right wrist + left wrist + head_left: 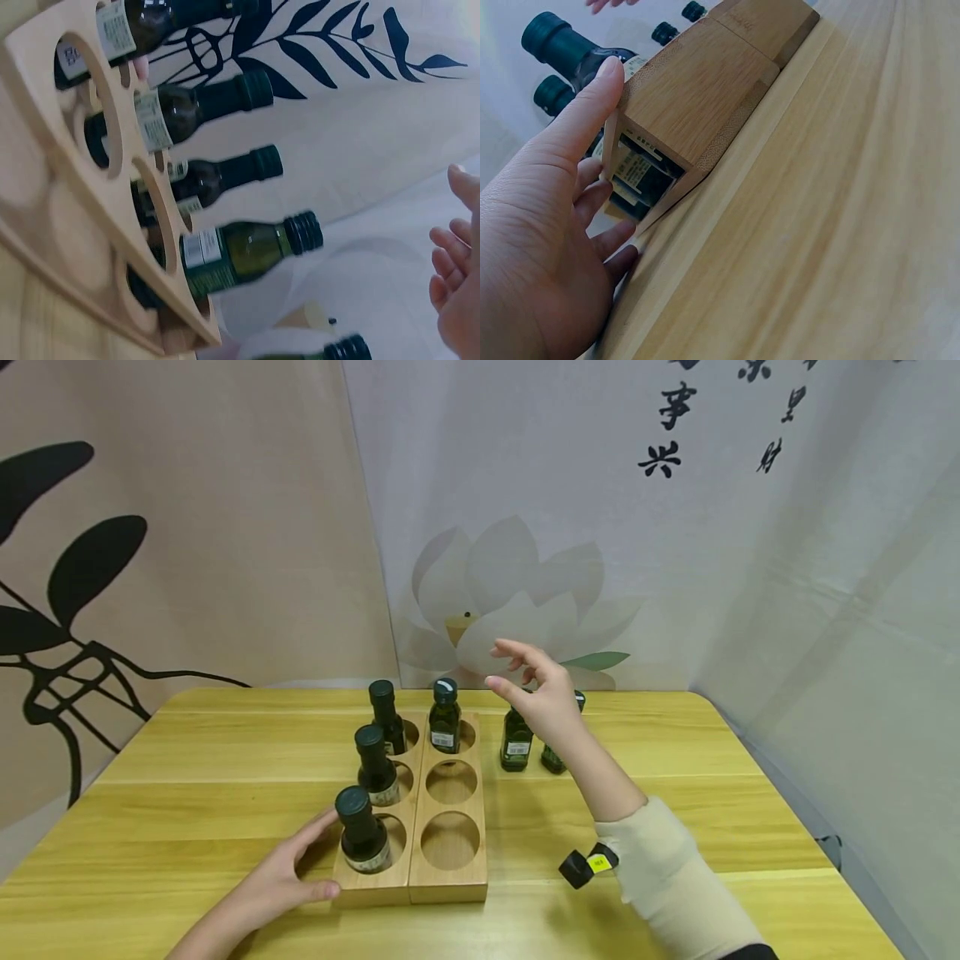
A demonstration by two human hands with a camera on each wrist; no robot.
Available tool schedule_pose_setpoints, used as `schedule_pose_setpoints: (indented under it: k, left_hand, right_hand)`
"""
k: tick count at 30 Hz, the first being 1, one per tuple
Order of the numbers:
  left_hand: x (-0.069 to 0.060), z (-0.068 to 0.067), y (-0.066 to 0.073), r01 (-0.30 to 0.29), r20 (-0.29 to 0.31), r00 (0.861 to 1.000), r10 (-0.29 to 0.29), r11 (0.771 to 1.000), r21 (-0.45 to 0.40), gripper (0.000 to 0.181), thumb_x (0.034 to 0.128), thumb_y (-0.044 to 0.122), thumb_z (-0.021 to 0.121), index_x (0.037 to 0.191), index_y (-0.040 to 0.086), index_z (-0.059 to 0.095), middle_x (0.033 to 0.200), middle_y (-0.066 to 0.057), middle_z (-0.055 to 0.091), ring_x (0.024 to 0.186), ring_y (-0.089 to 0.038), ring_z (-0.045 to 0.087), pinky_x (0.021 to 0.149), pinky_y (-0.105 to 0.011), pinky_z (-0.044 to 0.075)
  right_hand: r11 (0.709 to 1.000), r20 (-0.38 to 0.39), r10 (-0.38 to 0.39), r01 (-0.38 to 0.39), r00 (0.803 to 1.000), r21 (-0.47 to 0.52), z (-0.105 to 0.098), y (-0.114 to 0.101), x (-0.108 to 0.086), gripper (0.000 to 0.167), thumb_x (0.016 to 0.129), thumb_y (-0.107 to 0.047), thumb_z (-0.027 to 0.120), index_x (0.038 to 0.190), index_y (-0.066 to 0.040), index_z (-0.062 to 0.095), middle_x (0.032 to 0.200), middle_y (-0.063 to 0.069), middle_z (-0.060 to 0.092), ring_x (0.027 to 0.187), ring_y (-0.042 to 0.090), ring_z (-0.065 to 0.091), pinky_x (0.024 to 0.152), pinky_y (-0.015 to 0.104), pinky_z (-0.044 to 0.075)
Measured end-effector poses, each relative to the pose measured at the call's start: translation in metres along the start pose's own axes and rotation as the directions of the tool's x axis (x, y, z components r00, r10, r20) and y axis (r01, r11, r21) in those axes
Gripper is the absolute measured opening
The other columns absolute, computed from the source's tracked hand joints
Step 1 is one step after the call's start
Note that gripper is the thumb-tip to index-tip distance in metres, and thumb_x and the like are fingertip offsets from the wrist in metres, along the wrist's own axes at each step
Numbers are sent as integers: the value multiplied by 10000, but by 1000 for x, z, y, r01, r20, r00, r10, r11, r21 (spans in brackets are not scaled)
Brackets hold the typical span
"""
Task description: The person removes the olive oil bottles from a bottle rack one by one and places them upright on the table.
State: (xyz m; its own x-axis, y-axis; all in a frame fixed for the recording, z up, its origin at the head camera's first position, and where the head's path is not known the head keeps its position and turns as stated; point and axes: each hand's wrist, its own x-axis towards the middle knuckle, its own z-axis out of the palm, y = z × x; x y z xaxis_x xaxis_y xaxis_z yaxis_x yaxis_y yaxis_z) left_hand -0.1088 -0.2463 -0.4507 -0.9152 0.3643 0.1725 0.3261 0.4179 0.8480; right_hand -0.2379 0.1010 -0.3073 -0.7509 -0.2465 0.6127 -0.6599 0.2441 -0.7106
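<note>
Two wooden racks stand side by side in the head view. The left rack (400, 891) holds three dark bottles, one of them the front bottle (364, 835); the right rack (450, 892) has a green bottle (446, 720) in its back hole, with two bare holes before it. My left hand (273, 885) grips the left rack's front left corner, thumb at the front and fingers along the side. My right hand (543, 693), fingers spread and slightly bent, is in the air above two loose green bottles, partly hiding them, and holds nothing.
A loose green bottle (516, 743) stands on the table (675, 760) right of the racks, another (553, 760) beside it, partly behind my right forearm. A printed cloth (285, 527) hangs behind the table. A black device (577, 868) sits at my right cuff.
</note>
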Motion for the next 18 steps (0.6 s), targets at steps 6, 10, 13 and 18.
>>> schedule_pose_setpoints:
  k: [6,10,13,18]
  left_hand:
    - [-1,0,0,3,3,1000,-3,1000,-15,872,802,331,782,1485,48,320,1485,-303,261,1299,-582,208,930,-770,185]
    - [-1,0,0,-1,4,1000,1,1000,-19,871,800,312,786,1481,35,321,1481,-310,261,1300,-579,204,935,-768,182]
    - [-1,0,-1,-4,3,1000,4,1000,-19,874,800,311,787,1480,26,318,1480,-316,258,1299,-581,203,935,-767,183]
    - [-1,0,-1,-4,2,1000,4,1000,-21,876,802,325,783,1484,35,316,1482,-309,257,1299,-581,205,934,-767,182]
  right_hand:
    - [1000,24,13,-14,1000,16,22,-2,4,444,872,-132,720,1294,-86,590,1180,43,628,938,172,500,748,365,427]
    - [998,50,44,-46,998,32,36,0,5,464,880,-158,716,1317,-97,573,1208,13,613,992,219,515,795,365,444]
    - [997,66,71,-73,995,14,45,1,5,487,886,-180,710,1341,-105,552,1245,16,593,1036,261,528,823,368,450]
    - [992,79,121,-119,990,-32,57,9,4,501,894,-211,702,1356,-110,538,1276,57,571,1074,287,527,816,354,446]
